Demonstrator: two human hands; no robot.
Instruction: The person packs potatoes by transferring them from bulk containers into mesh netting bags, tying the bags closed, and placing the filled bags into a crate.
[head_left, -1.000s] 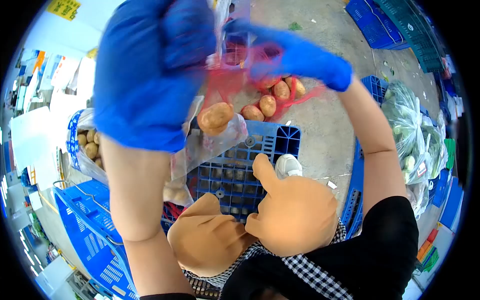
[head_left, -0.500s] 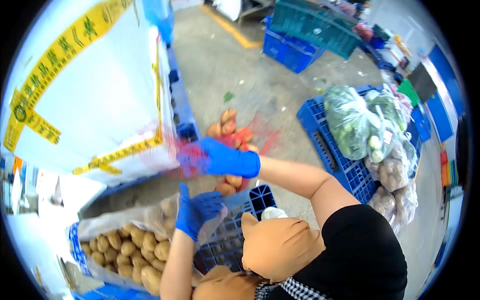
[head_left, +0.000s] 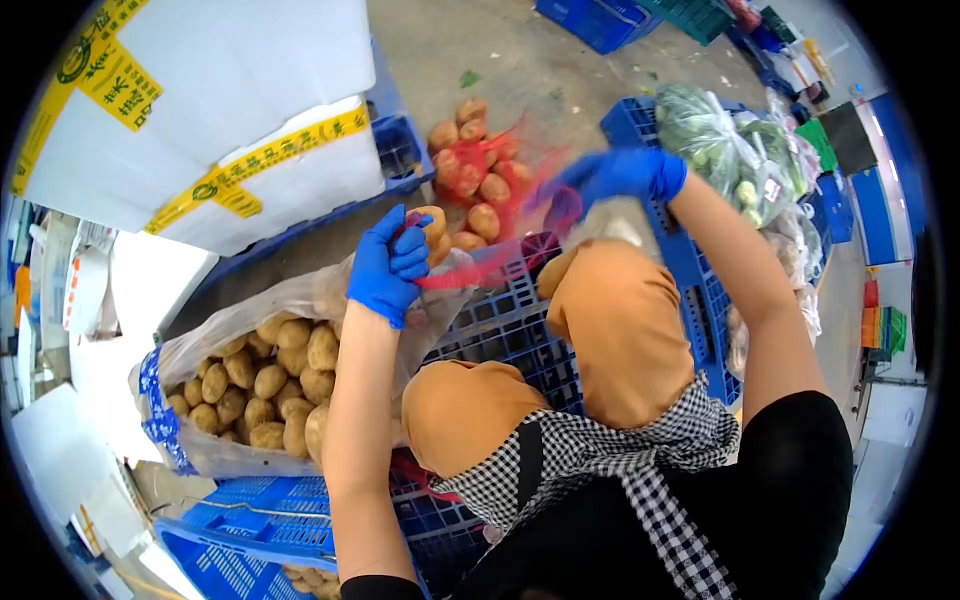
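My left hand (head_left: 388,262), in a blue glove, is closed on one part of a red mesh bag (head_left: 485,267). Tan potatoes (head_left: 435,232) show right beside its fingers; whether they are inside the mesh I cannot tell. Blurred by motion, my gloved right hand (head_left: 622,180) grips the other end of the mesh, drawn out to the right. Beyond the hands, a pile of potatoes (head_left: 470,172) lies on the floor, partly covered with red netting. Below my left hand, a large clear plastic sack (head_left: 250,310) lies open, with many potatoes (head_left: 270,380) in it.
White foam boxes (head_left: 290,170) with yellow tape stand at the left on a blue pallet. Blue pallet slats (head_left: 500,325) lie by my knees. A blue crate (head_left: 250,520) is at lower left. Bagged green vegetables (head_left: 705,150) rest on a pallet at right.
My right hand has swung from beside the foam boxes to the far right, stretching the red mesh. My left hand has risen and closed on the mesh. The view has shifted.
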